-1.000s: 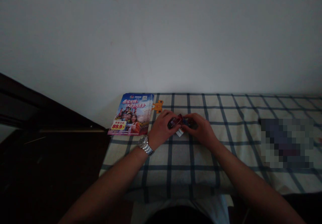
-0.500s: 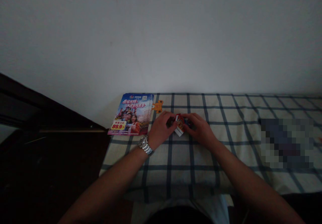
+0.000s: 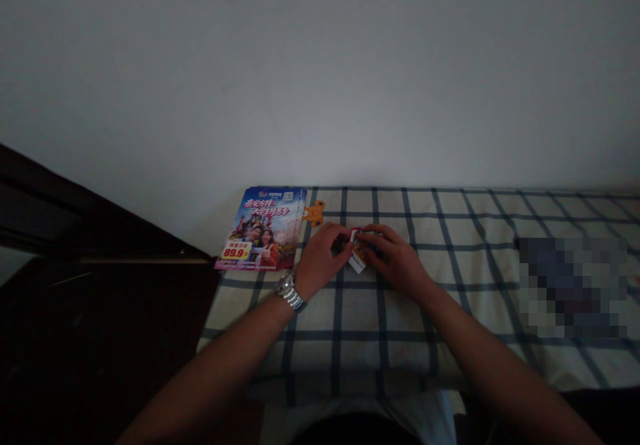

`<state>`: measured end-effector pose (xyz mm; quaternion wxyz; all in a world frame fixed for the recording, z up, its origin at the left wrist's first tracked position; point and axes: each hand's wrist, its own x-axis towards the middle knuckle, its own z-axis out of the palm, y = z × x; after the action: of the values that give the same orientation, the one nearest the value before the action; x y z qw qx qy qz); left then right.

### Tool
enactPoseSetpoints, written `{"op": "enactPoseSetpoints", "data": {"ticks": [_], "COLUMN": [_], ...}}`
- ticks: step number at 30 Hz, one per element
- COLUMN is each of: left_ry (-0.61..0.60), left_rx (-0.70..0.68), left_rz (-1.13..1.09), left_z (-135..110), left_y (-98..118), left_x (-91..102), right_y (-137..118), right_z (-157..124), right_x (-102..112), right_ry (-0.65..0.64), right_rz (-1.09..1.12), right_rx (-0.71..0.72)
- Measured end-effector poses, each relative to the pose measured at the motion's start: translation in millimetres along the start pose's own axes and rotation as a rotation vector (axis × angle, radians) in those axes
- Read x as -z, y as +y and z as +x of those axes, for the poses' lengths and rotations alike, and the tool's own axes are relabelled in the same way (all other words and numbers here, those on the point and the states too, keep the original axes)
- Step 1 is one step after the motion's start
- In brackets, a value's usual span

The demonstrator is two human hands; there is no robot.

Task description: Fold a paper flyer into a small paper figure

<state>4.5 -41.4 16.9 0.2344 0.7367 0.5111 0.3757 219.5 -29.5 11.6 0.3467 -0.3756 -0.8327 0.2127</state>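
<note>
A small red-and-white printed packet [image 3: 357, 261] is between my hands over the checked cloth. Whether it is a box or folded paper, I cannot tell. My left hand [image 3: 323, 258], with a silver watch on its wrist, pinches the packet's left side between thumb and fingers. At the upper right of the packet, my right hand [image 3: 397, 262] is closed with its fingertips on the edge. Fingers cover part of the packet. To the left of my left hand lies a stack of printed flyers [image 3: 265, 228], and just above it is an orange bear figure [image 3: 315, 213].
A blue-and-white checked cloth [image 3: 480, 252] covers the surface up to the pale wall [image 3: 350, 85]. A pixelated dark item [image 3: 570, 288] lies on the right. Dark furniture [image 3: 75, 198] and floor are at the left.
My right hand's fingers have shifted left onto the packet's upper edge, and a dark bluish bit near them no longer shows. My left hand has stayed nearly in place.
</note>
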Motion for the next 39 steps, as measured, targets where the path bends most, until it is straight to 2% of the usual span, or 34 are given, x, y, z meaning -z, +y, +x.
{"op": "enactPoseSetpoints", "data": {"ticks": [39], "left_ry": [-0.028], "left_rx": [-0.001], "left_rz": [-0.023], "left_z": [1.0], "left_y": [3.0], "left_x": [1.0], "right_y": [-1.5], "right_z": [2.1], "right_x": [1.2], "right_ry": [-0.003], "right_rz": [0.000], "right_rx": [-0.003]}}
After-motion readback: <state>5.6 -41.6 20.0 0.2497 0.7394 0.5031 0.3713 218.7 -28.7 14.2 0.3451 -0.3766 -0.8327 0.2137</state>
